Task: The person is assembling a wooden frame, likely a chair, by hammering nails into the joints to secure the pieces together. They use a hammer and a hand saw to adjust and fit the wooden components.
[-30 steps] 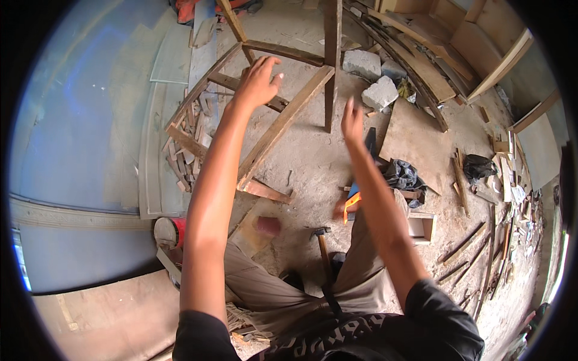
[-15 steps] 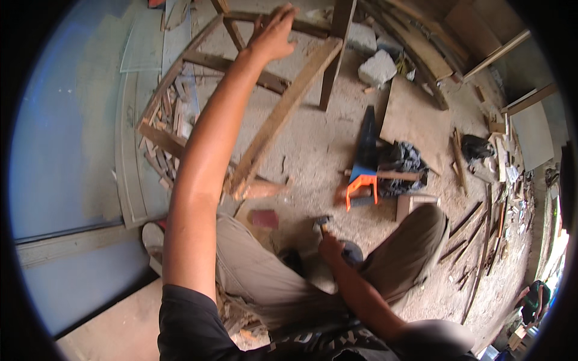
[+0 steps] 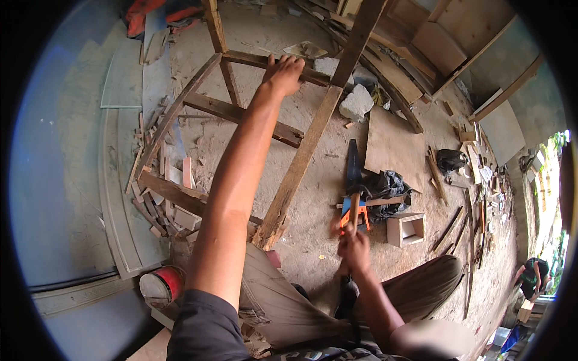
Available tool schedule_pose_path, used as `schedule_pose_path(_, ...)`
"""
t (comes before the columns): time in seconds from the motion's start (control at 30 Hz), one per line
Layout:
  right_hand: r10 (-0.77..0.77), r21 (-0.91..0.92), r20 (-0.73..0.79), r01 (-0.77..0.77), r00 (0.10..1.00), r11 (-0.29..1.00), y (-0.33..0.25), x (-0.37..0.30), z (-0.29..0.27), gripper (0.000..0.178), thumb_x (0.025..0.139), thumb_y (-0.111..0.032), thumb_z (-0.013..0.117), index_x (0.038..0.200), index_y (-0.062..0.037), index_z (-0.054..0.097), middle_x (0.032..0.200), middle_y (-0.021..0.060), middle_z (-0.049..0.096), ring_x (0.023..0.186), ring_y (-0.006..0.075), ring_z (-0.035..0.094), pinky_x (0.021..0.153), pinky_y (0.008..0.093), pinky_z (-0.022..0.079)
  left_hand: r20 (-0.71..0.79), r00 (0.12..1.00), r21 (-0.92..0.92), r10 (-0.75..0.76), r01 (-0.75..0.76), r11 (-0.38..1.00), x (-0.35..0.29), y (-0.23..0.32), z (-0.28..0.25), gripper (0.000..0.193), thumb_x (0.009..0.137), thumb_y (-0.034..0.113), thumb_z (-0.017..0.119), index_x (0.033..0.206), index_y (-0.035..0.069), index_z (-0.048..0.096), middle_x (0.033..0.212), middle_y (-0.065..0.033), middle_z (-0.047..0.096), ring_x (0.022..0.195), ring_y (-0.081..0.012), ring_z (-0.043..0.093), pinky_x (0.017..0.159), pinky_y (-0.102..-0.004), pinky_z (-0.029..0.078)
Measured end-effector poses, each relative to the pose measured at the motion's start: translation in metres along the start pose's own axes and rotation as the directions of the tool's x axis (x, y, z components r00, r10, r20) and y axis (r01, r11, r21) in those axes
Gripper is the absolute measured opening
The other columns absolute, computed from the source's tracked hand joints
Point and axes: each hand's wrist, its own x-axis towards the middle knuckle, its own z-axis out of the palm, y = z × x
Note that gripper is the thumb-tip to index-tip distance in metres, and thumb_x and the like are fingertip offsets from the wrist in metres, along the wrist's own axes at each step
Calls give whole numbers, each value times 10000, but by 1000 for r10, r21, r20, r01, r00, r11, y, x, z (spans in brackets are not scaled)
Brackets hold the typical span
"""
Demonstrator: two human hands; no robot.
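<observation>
Left hand [image 3: 283,73] is gripping a crossbar of the wooden frame [image 3: 301,159], far out in front. Right hand [image 3: 354,248] is closing around a wooden hammer handle [image 3: 354,207], low and near the knees. A wild swing could be hitting the fingers holding the frame, or shaking it loose.

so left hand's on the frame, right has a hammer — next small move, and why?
Probably swing the hammer up toward the wooden frame. The left hand already grips its upper rail, steadying it, while the right hand holds the hammer low, well short of the frame.
</observation>
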Motion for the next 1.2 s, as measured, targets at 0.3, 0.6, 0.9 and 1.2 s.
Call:
schedule_pose_path(0.3,-246,727,-210,320,946,607,-140,78,80,421,993,-527,415,1009,-108,451,665,-13,362,527,92,342,432,256,302,70,997,22,-15,14,1000,3,6,-6,460,804,214,704,1198,84,505,1311,-79,526,1292,-254,431,1099,-593,233)
schedule_pose_path(0.6,-247,618,136,112,959,778,-137,82,77,352,1012,-465,409,972,-115,409,651,-8,366,473,96,323,402,261,283,83,996,25,-22,20,999,-2,5,-9,460,813,223,702,1198,77,497,1287,-80,531,1297,-261,416,1105,-571,234)
schedule_pose_path(0.9,-269,580,297,50,916,813,-144,78,87,375,996,-502,429,922,-135,393,603,-19,346,434,93,315,376,255,255,-8,1000,-7,-19,19,1000,2,-5,-3,413,811,239,710,1137,61,528,1223,-99,560,1234,-277,470,1061,-562,284)
schedule_pose_path(1.2,-205,462,306,43,930,886,-142,73,72,371,1001,-498,421,872,-150,412,606,-44,326,432,68,274,378,249,231,27,1000,22,16,-17,1000,6,10,0,465,799,217,702,1200,75,516,1272,-94,546,1277,-286,437,1102,-575,258)
